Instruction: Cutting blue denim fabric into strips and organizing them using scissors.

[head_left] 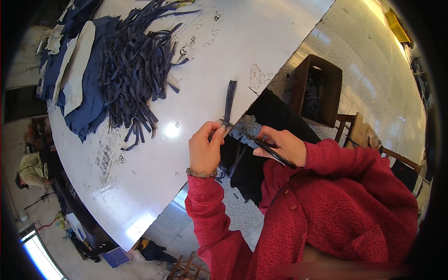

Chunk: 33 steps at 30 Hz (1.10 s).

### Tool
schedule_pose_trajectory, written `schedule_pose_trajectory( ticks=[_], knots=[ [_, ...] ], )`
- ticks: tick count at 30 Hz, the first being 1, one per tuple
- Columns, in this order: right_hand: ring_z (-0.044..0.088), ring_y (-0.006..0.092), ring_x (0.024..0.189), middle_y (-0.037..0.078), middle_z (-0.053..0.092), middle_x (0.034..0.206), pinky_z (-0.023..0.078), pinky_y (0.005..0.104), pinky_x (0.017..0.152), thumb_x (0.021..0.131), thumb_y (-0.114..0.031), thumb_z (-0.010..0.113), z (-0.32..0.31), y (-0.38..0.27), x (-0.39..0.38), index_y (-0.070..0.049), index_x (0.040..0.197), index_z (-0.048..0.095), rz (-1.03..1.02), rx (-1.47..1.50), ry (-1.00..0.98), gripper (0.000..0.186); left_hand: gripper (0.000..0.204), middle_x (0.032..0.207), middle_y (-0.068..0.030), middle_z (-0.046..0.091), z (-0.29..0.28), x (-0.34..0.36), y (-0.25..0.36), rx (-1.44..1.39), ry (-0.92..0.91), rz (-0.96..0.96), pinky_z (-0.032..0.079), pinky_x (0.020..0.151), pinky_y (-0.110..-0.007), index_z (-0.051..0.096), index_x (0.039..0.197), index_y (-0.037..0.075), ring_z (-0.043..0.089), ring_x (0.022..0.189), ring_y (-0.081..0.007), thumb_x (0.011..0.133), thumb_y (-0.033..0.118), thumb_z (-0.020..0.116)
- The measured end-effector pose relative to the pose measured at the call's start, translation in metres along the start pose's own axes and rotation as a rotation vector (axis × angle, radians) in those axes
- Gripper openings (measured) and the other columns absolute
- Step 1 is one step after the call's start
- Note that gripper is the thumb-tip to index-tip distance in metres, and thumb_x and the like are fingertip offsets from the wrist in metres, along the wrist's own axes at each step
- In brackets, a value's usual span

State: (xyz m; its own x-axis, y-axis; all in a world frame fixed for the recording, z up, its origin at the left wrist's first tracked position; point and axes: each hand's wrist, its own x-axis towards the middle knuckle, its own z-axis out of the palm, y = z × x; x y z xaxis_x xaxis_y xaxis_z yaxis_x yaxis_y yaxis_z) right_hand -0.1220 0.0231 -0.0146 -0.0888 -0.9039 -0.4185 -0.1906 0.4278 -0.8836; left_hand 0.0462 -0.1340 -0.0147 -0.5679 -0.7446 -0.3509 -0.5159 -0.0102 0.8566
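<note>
Dark blue fabric strip [229, 100] pinched in left hand [204, 148] at white table [242, 42] edge, right hand [282, 145] clamped on black scissors [255, 140], blades seemingly at strip's lower end, strip pile [135, 65] well apart.

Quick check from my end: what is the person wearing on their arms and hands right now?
Both arms are in long sleeves of a dark red, lace-patterned jacket with matching red buttons down the front. The left hand is bare, with a beaded bracelet of brownish beads at the wrist, just above the cuff. The right hand is bare too: no glove, no ring or watch in view.
</note>
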Motion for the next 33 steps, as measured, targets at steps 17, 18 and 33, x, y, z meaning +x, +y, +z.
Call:
schedule_pose_trajectory(
  ticks=[17,18,33],
  knots=[
    [0.046,0.0081,0.063,0.0,0.046,0.073,0.041,0.0259,0.058,0.091,-0.036,0.064,-0.059,0.022,-0.029,-0.003,0.116,0.045,-0.148,0.463,0.196,0.045,0.018,0.069,-0.0089,0.066,-0.006,0.091,0.017,0.135,0.447,0.24,0.047,0.062,-0.031,0.061,0.095,0.0,0.062,0.063,-0.0176,0.09,0.017,0.056],
    [0.048,0.0081,0.062,0.001,0.048,0.073,0.042,0.0259,0.057,0.09,-0.036,0.066,-0.062,0.023,-0.026,-0.004,0.116,0.045,-0.154,0.485,0.229,0.046,0.016,0.07,-0.0069,0.064,-0.021,0.092,0.021,-0.004,0.421,0.225,0.043,0.056,-0.025,0.061,0.096,0.0,0.056,0.058,-0.0116,0.092,0.015,0.055],
    [0.058,0.0131,0.081,0.007,0.057,0.093,0.049,0.0265,0.07,0.085,-0.007,0.066,-0.062,-0.002,-0.051,0.0,0.121,0.034,-0.311,0.55,0.194,0.049,0.008,0.067,-0.0022,0.06,0.097,-0.046,0.079,-0.275,-0.174,0.258,0.033,0.048,-0.018,0.061,0.091,-0.001,0.045,0.053,-0.0042,0.092,0.007,0.059]
  ],
)
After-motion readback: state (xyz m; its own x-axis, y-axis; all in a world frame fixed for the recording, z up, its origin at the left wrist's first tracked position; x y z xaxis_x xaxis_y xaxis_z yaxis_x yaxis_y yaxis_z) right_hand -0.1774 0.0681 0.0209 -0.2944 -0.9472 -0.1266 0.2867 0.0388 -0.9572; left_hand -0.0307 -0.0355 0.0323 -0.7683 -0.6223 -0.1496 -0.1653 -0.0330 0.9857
